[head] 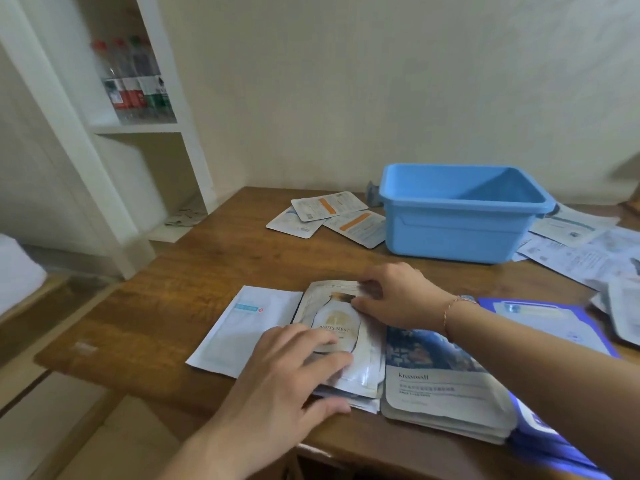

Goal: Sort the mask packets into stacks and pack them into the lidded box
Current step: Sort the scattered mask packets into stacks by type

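Observation:
A stack of white and gold mask packets (pixel 337 332) lies near the front of the wooden table (pixel 194 271). My left hand (pixel 294 372) rests flat on its near end, fingers spread. My right hand (pixel 394 296) touches its far end with fingers straight along the edge. To the left lies a white packet (pixel 239 327). On the right sits a stack of blue and grey packets (pixel 440 382), and beyond it blue packets (pixel 554 320). The empty blue box (pixel 460 213) stands at the back right, with no lid on it.
Three packets with orange stripes (pixel 329 214) lie left of the box. Several loose white packets (pixel 581 247) are scattered on its right. A white shelf unit (pixel 138 126) with bottles (pixel 133 81) stands at the left beyond the table's edge.

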Demonstrator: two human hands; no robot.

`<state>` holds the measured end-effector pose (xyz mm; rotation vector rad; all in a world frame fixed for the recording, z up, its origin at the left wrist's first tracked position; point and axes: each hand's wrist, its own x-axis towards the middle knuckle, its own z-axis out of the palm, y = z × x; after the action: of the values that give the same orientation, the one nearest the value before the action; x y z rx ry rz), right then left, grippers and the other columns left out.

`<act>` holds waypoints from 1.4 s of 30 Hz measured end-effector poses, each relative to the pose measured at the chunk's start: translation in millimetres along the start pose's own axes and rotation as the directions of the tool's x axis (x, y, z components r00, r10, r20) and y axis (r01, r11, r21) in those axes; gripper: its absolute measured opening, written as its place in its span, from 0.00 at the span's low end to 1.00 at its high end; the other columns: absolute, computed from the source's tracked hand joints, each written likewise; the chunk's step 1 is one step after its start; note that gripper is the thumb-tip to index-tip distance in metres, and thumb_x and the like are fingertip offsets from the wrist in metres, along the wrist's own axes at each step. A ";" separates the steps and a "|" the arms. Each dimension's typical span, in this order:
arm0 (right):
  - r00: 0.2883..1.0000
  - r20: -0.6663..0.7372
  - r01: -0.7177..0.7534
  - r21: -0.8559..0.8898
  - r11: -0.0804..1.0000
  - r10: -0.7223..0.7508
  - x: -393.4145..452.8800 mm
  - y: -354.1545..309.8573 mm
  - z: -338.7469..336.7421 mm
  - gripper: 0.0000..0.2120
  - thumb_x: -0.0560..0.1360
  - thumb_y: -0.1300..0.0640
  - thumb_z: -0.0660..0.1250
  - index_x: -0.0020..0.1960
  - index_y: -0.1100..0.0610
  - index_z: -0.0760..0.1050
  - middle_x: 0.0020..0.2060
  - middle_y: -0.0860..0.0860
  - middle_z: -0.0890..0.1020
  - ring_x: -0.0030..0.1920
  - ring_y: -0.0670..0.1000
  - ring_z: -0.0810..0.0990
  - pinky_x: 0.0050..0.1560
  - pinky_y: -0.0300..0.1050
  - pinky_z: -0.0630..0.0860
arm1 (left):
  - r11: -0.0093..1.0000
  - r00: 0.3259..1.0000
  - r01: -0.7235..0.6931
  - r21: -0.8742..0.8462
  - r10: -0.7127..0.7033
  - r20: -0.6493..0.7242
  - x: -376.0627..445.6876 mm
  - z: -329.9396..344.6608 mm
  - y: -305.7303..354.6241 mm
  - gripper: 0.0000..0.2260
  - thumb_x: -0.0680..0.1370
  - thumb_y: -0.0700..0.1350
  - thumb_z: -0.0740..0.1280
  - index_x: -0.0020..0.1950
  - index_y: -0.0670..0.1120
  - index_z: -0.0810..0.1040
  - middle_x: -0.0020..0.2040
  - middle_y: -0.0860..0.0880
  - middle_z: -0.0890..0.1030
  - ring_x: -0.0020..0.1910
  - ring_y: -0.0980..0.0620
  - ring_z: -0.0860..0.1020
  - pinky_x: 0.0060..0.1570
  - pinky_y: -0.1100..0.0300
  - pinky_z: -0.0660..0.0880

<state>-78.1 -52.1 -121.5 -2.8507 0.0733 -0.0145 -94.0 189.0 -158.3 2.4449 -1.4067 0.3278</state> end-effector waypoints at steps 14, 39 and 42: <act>0.998 -0.067 0.027 0.155 0.988 -0.017 -19.2 17.0 -11.3 0.19 0.77 0.41 0.63 0.57 0.56 0.76 0.49 0.52 0.79 0.48 0.52 0.74 0.52 0.51 0.74 | 0.982 0.988 -0.153 -0.115 0.149 -0.046 23.2 4.1 0.1 0.20 0.74 0.72 0.58 0.58 0.65 0.77 0.62 0.65 0.73 0.64 0.66 0.67 0.62 0.67 0.64; 0.800 -0.414 -0.549 -0.216 0.807 0.434 -194.7 280.8 -85.2 0.10 0.78 0.55 0.58 0.46 0.56 0.77 0.40 0.51 0.78 0.39 0.55 0.76 0.37 0.45 0.74 | 0.923 0.895 -0.223 -0.314 0.321 0.308 313.5 102.3 243.4 0.15 0.77 0.56 0.68 0.61 0.53 0.78 0.57 0.57 0.77 0.56 0.57 0.75 0.58 0.58 0.73; 0.831 -0.410 -0.514 -0.306 0.801 0.377 -193.5 277.0 -86.2 0.10 0.78 0.57 0.56 0.40 0.55 0.72 0.35 0.51 0.74 0.33 0.55 0.72 0.31 0.43 0.67 | 0.883 0.962 -0.044 -0.467 0.163 0.217 309.1 98.0 248.0 0.06 0.77 0.51 0.69 0.51 0.52 0.82 0.47 0.58 0.82 0.44 0.59 0.79 0.45 0.64 0.74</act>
<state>-286.3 -331.8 -118.6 -3.1198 0.9374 -0.4278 -151.9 -211.9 -107.9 2.0712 -1.5114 -0.2817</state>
